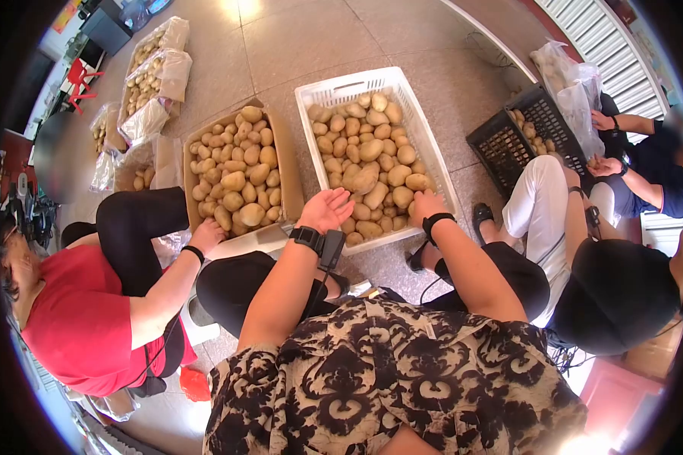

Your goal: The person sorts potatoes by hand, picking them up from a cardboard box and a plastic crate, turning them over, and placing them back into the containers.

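Note:
In front of me a white plastic crate (305,101) is heaped with potatoes (369,149). My left hand (326,210) is over its near left edge, palm up, fingers apart and slightly curled, with nothing in it. A larger potato (365,179) lies just beyond those fingertips. At the crate's right side, my right hand (430,208) is down against the potatoes with its fingers curled in. What it holds, if anything, is hidden by the hand. Each of my wrists wears a black band; the left one also carries a small device.
Left of the crate stands a cardboard box (288,171) of potatoes, with a red-shirted person's hand (207,236) at its near edge. On the right, other people sit by a black crate (501,144) and plastic bags (577,95). Potato-filled lined boxes (176,76) stand at the far left.

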Demonstrator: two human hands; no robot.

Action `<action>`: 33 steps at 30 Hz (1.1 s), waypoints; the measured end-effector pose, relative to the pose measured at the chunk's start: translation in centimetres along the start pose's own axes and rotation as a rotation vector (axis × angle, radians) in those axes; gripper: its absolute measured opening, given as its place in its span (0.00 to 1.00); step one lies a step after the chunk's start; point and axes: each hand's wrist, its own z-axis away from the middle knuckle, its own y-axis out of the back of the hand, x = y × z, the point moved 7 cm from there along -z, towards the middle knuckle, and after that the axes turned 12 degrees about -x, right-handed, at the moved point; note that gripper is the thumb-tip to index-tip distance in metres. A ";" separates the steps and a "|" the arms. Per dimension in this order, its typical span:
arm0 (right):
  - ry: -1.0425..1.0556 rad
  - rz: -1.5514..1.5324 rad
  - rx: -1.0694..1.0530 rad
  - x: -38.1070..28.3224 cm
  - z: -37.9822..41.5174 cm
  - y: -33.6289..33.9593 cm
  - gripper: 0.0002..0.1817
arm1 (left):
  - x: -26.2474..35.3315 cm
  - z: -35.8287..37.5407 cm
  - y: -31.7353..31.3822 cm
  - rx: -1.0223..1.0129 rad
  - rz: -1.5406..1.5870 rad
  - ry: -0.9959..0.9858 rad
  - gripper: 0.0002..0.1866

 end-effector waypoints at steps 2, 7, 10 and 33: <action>0.004 -0.082 -0.024 -0.3 0.8 0.9 0.19 | -0.1 0.0 -0.1 0.005 -0.018 -0.008 0.23; 0.072 -0.257 -0.002 -1.6 2.2 2.3 0.28 | -0.3 -0.6 0.1 -0.040 -0.002 -0.001 0.25; 0.233 -0.421 0.116 -2.1 1.5 2.0 0.28 | -0.3 -0.5 0.2 -0.054 0.038 0.007 0.25; 0.754 -0.584 0.232 -11.7 7.9 8.3 0.17 | 0.3 2.1 -3.3 -0.058 0.068 0.051 0.12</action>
